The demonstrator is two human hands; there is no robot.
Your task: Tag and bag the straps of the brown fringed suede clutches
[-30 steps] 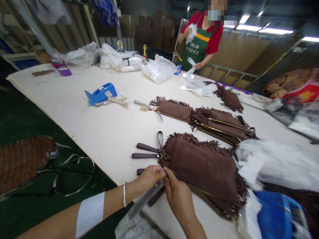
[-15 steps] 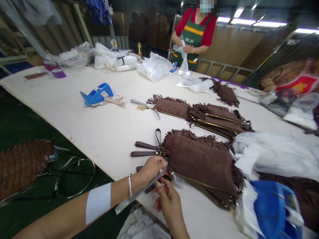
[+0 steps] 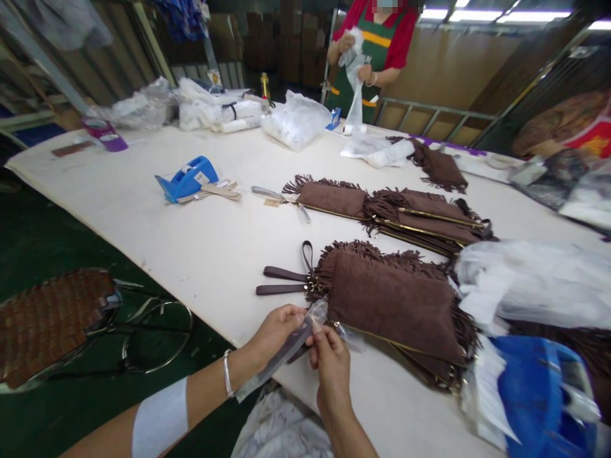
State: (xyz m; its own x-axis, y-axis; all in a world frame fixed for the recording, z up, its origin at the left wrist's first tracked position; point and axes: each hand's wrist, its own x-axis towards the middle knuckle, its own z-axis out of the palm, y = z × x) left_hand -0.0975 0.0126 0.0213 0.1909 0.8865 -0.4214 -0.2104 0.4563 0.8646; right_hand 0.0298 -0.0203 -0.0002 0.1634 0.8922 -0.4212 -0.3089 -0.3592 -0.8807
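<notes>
A narrow clear plastic sleeve slants between my hands at the table's front edge, with a dark wrist strap showing through it. Wrapped around the upper part of the sleeve is my left hand, a bangle on its wrist. My right hand pinches the sleeve near its upper end, close to the zipper corner of the stack. Right beside both hands lies a stack of brown fringed suede clutch bags. Several brown wrist straps stick out from the stack's left end.
A blue tape dispenser with paper tags sits at left. More fringed clutches lie behind the stack. White plastic bags and another blue dispenser are at right. A person in a green apron stands across the table.
The sleeve's upper end now reaches up beside the fringe. My right hand has risen along the sleeve, and my left is slightly lower-left. The person across has lifted the plastic.
</notes>
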